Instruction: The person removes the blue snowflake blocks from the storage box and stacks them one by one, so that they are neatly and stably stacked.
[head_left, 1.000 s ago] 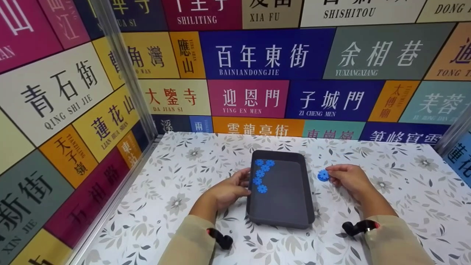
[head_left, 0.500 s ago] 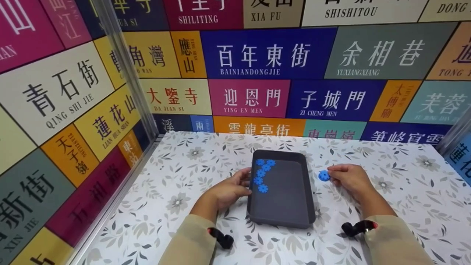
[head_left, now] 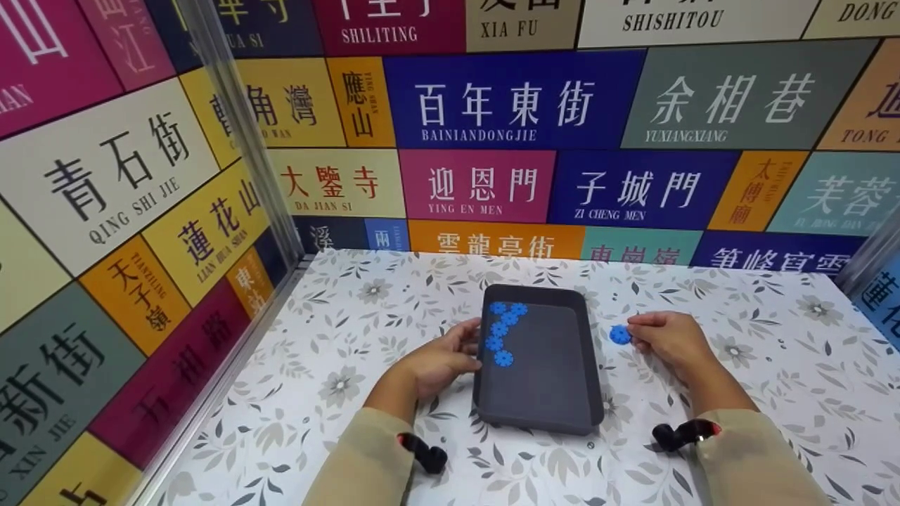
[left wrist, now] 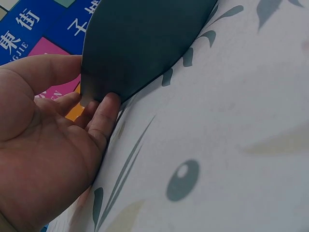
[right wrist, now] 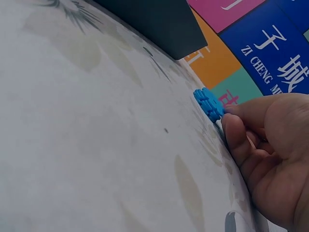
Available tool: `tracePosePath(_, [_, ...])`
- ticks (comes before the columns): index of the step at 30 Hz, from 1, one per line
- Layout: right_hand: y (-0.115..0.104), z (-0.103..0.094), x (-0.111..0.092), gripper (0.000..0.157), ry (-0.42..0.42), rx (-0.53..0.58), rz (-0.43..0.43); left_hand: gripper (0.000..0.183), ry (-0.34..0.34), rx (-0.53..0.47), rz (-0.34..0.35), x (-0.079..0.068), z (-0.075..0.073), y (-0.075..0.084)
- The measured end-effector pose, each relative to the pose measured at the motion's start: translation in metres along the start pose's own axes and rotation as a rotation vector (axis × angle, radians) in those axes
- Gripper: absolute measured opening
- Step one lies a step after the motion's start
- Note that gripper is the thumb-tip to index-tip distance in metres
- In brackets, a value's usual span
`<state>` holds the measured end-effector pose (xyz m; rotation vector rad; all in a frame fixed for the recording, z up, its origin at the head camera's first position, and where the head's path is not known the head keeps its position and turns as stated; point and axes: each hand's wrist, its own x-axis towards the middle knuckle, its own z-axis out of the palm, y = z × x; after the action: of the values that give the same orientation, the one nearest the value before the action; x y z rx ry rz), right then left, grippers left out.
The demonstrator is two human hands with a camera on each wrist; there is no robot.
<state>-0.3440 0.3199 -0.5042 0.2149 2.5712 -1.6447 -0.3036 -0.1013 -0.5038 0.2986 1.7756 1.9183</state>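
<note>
In the head view my right hand (head_left: 671,342) pinches a small stack of blue snowflake discs (head_left: 620,334) between thumb and fingertips, just right of the tray. From the right wrist, the stack (right wrist: 208,104) shows toothed edges in layers, close to or touching the tablecloth; I cannot tell which. My left hand (head_left: 441,360) rests its fingers against the outer left wall of the dark grey tray (head_left: 541,400). In the left wrist view, thumb and fingertips touch the tray wall (left wrist: 140,43). Several blue snowflake discs (head_left: 498,329) lie along the tray's left side, some touching.
The table has a white cloth (head_left: 337,429) with a grey leaf and flower print. A wall of coloured panels (head_left: 478,186) with writing stands behind it, and another panelled wall (head_left: 112,176) lies to the left. Black wrist cameras (head_left: 429,457) sit at both sleeves.
The discs in my right hand have shifted slightly, and the lower one shows less beneath the top one than before. My left hand and the tray stay in place.
</note>
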Motion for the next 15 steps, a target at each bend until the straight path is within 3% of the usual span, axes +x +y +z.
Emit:
tracePosePath(7, [-0.0022, -0.0003, -0.0009, 0.038, 0.004, -0.049, 0.025, 0.093, 0.005, -0.003, -0.016, -0.0003, 0.0001, 0.0022])
tracePosePath(15, [-0.0002, -0.0024, -0.0005, 0.046, 0.015, 0.054, 0.006, 0.092, 0.012, -0.005, -0.019, 0.0000, 0.0001, 0.0020])
